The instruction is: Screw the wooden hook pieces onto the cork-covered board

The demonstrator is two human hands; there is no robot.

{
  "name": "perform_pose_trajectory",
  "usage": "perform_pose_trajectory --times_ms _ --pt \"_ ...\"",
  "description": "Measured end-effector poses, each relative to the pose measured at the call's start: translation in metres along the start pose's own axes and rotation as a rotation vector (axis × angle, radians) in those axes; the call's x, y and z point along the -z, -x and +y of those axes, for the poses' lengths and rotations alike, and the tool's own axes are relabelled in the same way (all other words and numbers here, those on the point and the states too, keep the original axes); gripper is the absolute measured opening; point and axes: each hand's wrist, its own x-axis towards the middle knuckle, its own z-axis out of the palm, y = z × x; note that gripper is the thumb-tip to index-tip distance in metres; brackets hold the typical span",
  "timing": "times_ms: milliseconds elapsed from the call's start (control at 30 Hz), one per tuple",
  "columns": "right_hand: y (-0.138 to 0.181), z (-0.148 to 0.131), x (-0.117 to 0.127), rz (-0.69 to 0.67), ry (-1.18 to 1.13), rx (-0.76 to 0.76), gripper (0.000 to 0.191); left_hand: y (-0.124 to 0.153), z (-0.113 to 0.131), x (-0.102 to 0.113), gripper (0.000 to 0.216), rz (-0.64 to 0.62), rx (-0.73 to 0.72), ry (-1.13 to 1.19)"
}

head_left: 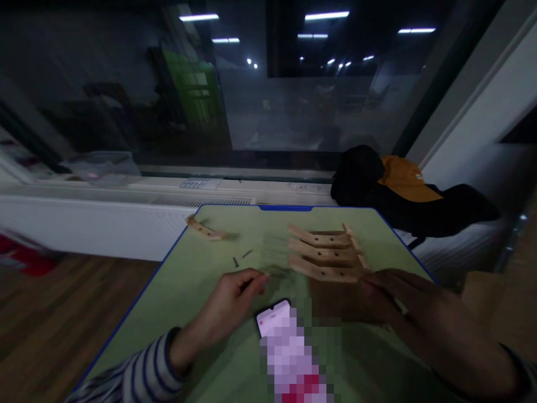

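Observation:
Three bent wooden slats (pixel 323 254) with dark holes lie side by side on the green tabletop (pixel 176 313). A wooden crossbar (pixel 353 242) joins their right ends. My right hand (pixel 423 313) has its fingers together at the near end of this wooden frame and seems to grip it; the fingertips are partly hidden. Left of the frame, my left hand (pixel 229 302) is closed in a pinch above the table. Whatever is between its fingertips is too small to make out. Two small dark screws (pixel 241 258) lie just beyond it.
Another curved wooden slat (pixel 205 229) lies at the far left table edge. A phone (pixel 289 352) with a lit screen lies between my hands. Past the table are a radiator (pixel 104 215), a plastic tub (pixel 104 168) on the sill, and an orange cap (pixel 409 178) on dark cloth.

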Motion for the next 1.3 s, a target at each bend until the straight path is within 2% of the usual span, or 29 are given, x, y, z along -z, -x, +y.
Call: perform_pose_trajectory --times_ms 167,300,400,533,667,867,1067,1167,1233,1300 --pt "-0.046 -0.028 -0.005 -0.044 -0.054 0.17 0.024 0.0 -0.018 0.027 0.025 0.093 0.012 -0.11" --pt "-0.073 -0.044 -0.013 -0.099 -0.074 0.23 0.023 -0.017 -0.04 0.053 0.038 0.201 0.075 -0.283" --pt "-0.087 -0.054 -0.019 -0.132 -0.071 0.226 0.021 -0.035 -0.055 0.067 0.04 0.275 0.113 -0.419" --pt "-0.1 -0.063 -0.027 -0.149 -0.067 0.201 0.018 -0.057 -0.071 0.073 0.032 0.248 0.104 -0.505" --pt "-0.108 -0.063 -0.037 -0.167 -0.086 0.172 0.016 -0.067 -0.076 0.073 0.029 0.232 0.071 -0.497" --pt "-0.115 -0.061 -0.052 -0.183 -0.155 0.177 0.017 -0.059 -0.056 0.089 0.027 0.321 -0.008 -0.301" --pt "-0.117 -0.058 -0.057 -0.111 -0.194 0.188 0.02 -0.046 -0.017 0.103 0.04 0.472 -0.011 0.134" --pt "-0.114 -0.057 -0.054 -0.069 -0.205 0.195 0.031 -0.039 0.001 0.097 0.044 0.452 0.009 0.396" --pt "-0.111 -0.059 -0.049 -0.045 -0.211 0.214 0.041 -0.034 0.013 0.09 0.043 0.401 0.016 0.547" --pt "-0.106 -0.062 -0.042 -0.024 -0.208 0.239 0.043 -0.028 0.024 0.083 0.041 0.341 0.019 0.671"
